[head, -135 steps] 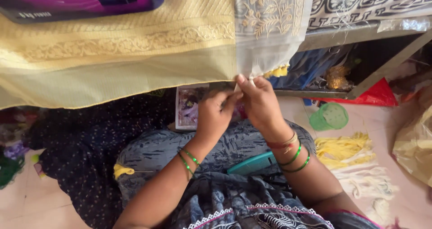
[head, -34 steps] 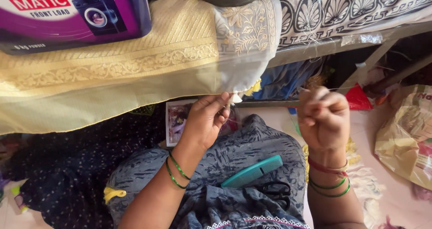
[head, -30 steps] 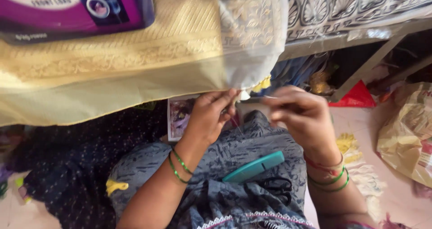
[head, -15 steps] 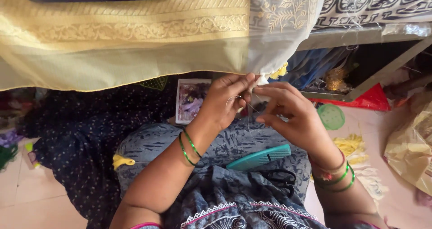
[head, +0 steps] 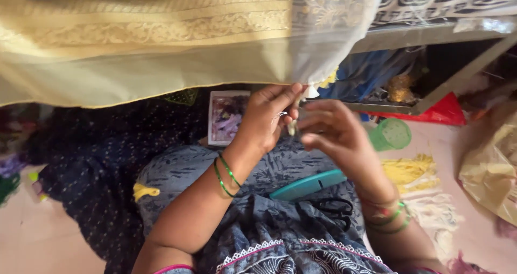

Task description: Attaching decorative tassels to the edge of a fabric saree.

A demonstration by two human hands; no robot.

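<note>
My left hand [head: 266,118] pinches the hanging corner of the yellow cloth [head: 161,64], fingers pressed together at its pale tassel [head: 293,124]. My right hand [head: 331,134] sits just beside it, fingertips closed on the tassel's lower end. The cloth drapes down from above. A teal comb [head: 308,184] and black scissors [head: 334,206] lie on my lap.

Below you, a flat teal plastic case [head: 308,184] lies on your lap beside black-handled scissors [head: 333,207], a green plastic cup [head: 391,134] and a yellow thread bundle [head: 410,171] sit on the floor, and a red bag [head: 445,110] lies under the shelf.
</note>
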